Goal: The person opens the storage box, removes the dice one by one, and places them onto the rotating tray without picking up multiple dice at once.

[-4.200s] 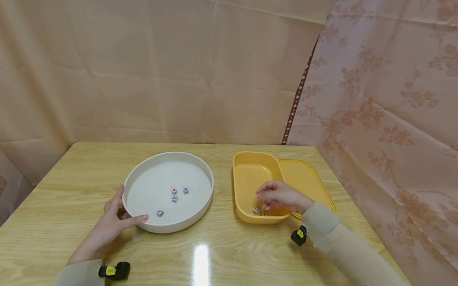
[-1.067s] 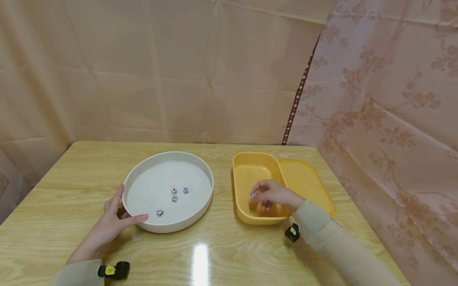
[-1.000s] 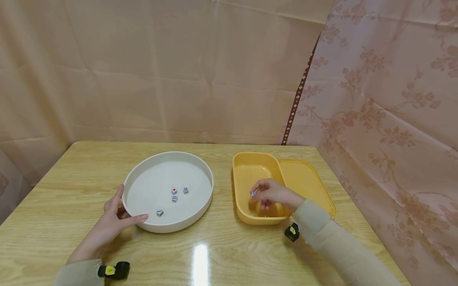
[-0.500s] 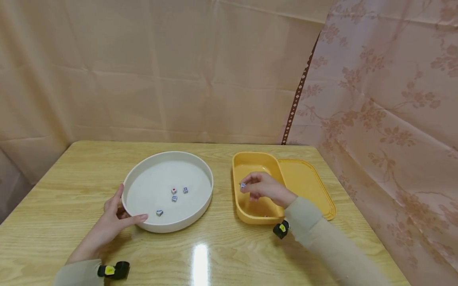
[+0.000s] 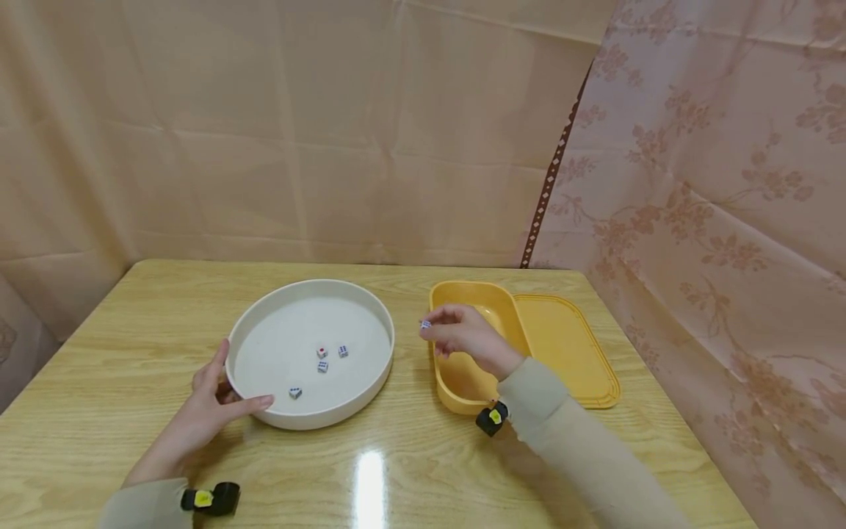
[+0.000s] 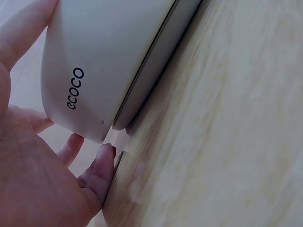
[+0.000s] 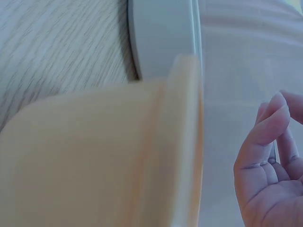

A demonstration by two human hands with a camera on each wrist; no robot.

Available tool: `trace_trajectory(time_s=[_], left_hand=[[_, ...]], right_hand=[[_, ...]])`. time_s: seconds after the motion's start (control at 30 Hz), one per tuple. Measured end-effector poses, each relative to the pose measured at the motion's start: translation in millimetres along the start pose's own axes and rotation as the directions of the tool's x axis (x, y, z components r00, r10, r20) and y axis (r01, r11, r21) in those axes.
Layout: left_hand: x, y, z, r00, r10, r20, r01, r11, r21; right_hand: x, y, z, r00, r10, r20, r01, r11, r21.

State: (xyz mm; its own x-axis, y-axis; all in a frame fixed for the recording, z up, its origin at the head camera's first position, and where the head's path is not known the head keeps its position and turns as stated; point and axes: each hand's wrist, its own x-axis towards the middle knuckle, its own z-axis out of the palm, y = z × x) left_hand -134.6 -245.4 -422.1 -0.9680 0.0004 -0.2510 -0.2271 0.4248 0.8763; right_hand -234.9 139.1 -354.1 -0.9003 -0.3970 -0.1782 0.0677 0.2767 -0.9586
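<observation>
A white round tray (image 5: 284, 316) stands at the left, with several white dice in it. One die (image 5: 322, 353) shows a red dot; another die (image 5: 295, 393) lies by the near wall. My left hand (image 5: 205, 408) holds the tray's near-left side, thumb at the rim and fingers against the outer wall, where the left wrist view shows "ecoco" lettering (image 6: 75, 89). Between right thumb and fingertips I pinch a die (image 5: 425, 324); that right hand (image 5: 469, 336) hovers over the left rim of a yellow box (image 5: 449, 397). In the right wrist view the fingers (image 7: 265, 132) hide the die.
The box's yellow lid (image 5: 568, 345) lies flat to its right, partly under it. Wooden table (image 5: 396, 441) shows between tray and box. Beige cloth (image 5: 330, 132) hangs behind, a pink floral cloth (image 5: 714, 257) at the right.
My right hand has picked a die from the box, risen and moved left to the box's left rim. The left hand, tray and dice in it have stayed put.
</observation>
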Motion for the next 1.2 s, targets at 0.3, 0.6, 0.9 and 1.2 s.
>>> trace_trajectory(time_s=[0.3,0.6,0.9,1.2], left_hand=[[-1.9,-1.1,-0.4,1.000,0.012,0.001,-0.012,1.000,0.014],[-2.2,-1.7,-0.5,1.000,0.011,-0.010,-0.011,1.000,0.022],[-3.5,-3.0,-2.3,1.000,0.020,0.007,-0.021,1.000,0.014],[-4.3,-2.0,-0.4,1.000,0.030,-0.002,-0.030,0.999,0.026]], right_hand=[[6,-10,16,1.000,0.017,0.008,-0.017,0.999,0.045],[13,-13,33,0.999,0.003,0.053,-0.006,0.998,0.055],[17,-14,55,0.993,0.006,0.118,-0.012,0.999,0.048],[16,-2,78,0.986,0.034,0.166,-0.048,0.995,0.083]])
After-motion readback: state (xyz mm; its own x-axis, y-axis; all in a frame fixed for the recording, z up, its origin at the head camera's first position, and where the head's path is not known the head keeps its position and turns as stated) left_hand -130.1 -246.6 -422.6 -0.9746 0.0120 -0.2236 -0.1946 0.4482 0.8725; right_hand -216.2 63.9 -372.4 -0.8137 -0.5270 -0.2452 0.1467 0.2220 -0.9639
